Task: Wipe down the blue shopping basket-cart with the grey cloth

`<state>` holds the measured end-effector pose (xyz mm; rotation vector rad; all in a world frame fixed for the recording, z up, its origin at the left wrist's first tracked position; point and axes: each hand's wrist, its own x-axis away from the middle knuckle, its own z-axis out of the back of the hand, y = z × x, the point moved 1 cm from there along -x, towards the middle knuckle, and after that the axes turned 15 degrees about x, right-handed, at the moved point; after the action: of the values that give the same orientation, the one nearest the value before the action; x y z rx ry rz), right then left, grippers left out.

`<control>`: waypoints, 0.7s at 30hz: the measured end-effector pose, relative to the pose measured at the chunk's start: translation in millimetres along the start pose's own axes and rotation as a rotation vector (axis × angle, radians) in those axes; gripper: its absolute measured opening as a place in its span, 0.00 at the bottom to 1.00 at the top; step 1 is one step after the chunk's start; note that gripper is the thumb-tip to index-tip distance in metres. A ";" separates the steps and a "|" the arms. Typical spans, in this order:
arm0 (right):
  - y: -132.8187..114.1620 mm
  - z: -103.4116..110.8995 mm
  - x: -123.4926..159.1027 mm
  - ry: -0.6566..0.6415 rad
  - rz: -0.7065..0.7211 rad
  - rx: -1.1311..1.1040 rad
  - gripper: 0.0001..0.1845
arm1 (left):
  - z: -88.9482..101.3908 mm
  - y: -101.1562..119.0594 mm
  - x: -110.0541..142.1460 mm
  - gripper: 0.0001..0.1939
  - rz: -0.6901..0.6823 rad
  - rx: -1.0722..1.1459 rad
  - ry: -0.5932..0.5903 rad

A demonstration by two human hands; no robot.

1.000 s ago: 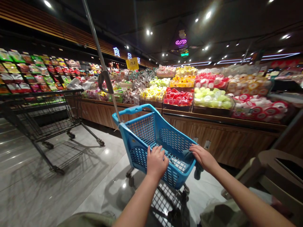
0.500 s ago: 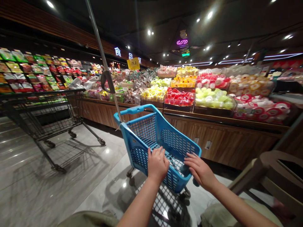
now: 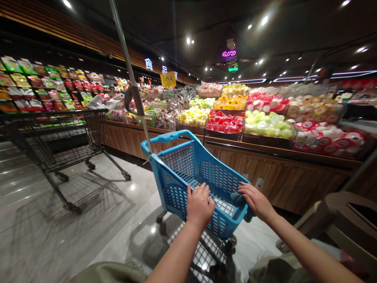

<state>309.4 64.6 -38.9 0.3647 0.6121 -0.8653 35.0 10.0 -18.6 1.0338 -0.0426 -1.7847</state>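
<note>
A small blue plastic shopping cart (image 3: 176,173) with lattice walls stands at an angle before me, with a tall pole and dark grip at its handle end. Curled over its near side rim is my left hand (image 3: 200,202), steadying the cart. My right hand (image 3: 257,200) is closed around the far side rim near the low end. A dark blue-grey cloth (image 3: 237,197) is pinched under its fingers, folded over the rim and showing on both sides of the wall.
At left stands a black metal shopping cart (image 3: 67,141). Behind the blue cart runs a wood-fronted display counter (image 3: 229,159) with bins of wrapped sweets. A brown round-topped stool (image 3: 347,212) with a phone on it is at right.
My right hand and the cloth have slid up and away along the far rim. My left hand stays on the near rim, and the camera view has shifted slightly.
</note>
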 end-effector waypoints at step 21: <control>-85.6 3.0 0.0 -0.007 0.252 0.105 0.14 | 20.9 -25.4 -13.4 0.19 -0.043 -0.043 -0.088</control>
<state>242.4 11.3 -41.2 0.5215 0.5025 -0.6582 3.7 23.7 -9.0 0.9313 -0.0363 -1.8613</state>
